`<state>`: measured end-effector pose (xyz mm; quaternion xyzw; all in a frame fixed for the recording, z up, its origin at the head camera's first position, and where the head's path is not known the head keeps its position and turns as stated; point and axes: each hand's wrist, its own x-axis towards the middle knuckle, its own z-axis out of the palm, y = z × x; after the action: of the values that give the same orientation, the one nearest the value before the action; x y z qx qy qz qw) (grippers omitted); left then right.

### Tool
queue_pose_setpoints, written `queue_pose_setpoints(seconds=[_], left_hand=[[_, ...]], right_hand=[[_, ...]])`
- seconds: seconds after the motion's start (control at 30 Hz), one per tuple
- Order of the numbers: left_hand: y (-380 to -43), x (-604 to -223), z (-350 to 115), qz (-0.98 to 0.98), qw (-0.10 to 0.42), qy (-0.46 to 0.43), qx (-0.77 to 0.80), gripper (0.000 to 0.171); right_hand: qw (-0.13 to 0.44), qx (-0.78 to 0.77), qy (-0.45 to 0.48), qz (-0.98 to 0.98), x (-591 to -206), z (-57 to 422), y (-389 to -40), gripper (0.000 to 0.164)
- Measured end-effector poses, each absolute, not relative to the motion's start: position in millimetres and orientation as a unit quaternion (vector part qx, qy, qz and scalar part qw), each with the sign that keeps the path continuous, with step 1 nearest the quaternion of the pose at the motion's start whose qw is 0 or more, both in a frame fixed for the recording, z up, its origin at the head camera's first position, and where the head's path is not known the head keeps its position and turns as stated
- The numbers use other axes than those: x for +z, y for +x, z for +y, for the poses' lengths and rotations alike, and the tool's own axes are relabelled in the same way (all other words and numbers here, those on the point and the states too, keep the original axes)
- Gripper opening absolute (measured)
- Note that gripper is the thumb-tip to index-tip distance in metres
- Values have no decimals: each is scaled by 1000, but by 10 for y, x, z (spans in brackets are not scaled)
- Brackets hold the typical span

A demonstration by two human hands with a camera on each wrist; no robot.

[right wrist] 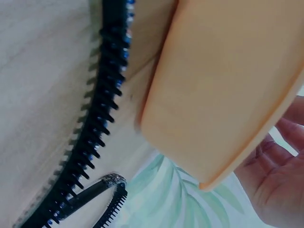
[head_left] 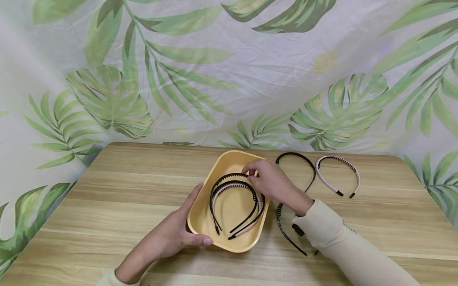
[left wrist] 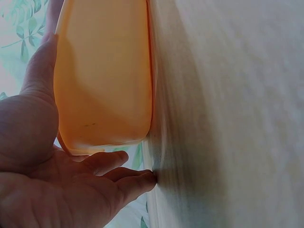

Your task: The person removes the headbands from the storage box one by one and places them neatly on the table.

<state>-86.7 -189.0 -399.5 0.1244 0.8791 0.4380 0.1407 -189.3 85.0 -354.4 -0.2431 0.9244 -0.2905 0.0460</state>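
My left hand [head_left: 179, 228] holds the near left corner of a yellow plastic basin [head_left: 195, 206], its thumb over the near rim and a finger along the left side. In the left wrist view the other fingers spread beside the basin's outer wall [left wrist: 104, 71]. Over the right side of the basin, my right hand [head_left: 272, 180] pinches the upper curve of a black toothed headband [head_left: 230, 174]. Another black headband [head_left: 255, 194] and a pink headband [head_left: 214, 195] overlap it inside the basin. The right wrist view shows that hand's fingers [right wrist: 294, 133] beyond the basin rim.
Right of the basin, on the wooden table [head_left: 107, 198], lie a thin black headband [head_left: 297, 153], a pink headband [head_left: 318, 171] and a dark glittery headband [head_left: 284, 232], partly hidden under the right sleeve [head_left: 329, 226]. A leaf-print cloth [head_left: 200, 95] hangs behind the table.
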Motion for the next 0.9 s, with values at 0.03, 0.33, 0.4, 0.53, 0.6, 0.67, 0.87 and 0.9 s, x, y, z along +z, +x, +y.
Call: queue_pose_setpoints(seconds=[0.03, 0.33, 0.4, 0.53, 0.6, 0.67, 0.87, 0.9], left_hand=[[-866, -3995, -1891, 879, 141, 125, 438, 133], [-865, -3989, -1890, 880, 143, 118, 437, 133], [-864, -3989, -1889, 880, 143, 117, 437, 133], [-864, -3983, -1887, 880, 144, 117, 438, 134], [-863, -3982, -1886, 880, 144, 116, 438, 134], [-864, -3979, -1886, 879, 145, 116, 439, 133], [-864, -3981, -1890, 880, 143, 118, 437, 134], [-865, -3983, -1890, 880, 143, 119, 437, 134]], right_hand=[[45, -290, -244, 924, -3534, 855, -1891, 24], [35, -288, -247, 924, -3432, 897, -1869, 26], [30, -286, -251, 924, -3415, 906, -1870, 26], [22, -286, -252, 924, -3396, 939, -1885, 26], [23, -287, -251, 924, -3391, 962, -1890, 26], [24, -288, -251, 924, -3389, 989, -1889, 26], [40, -298, -228, 926, -3363, 1095, -1839, 27], [43, -300, -224, 926, -3358, 1116, -1829, 27]])
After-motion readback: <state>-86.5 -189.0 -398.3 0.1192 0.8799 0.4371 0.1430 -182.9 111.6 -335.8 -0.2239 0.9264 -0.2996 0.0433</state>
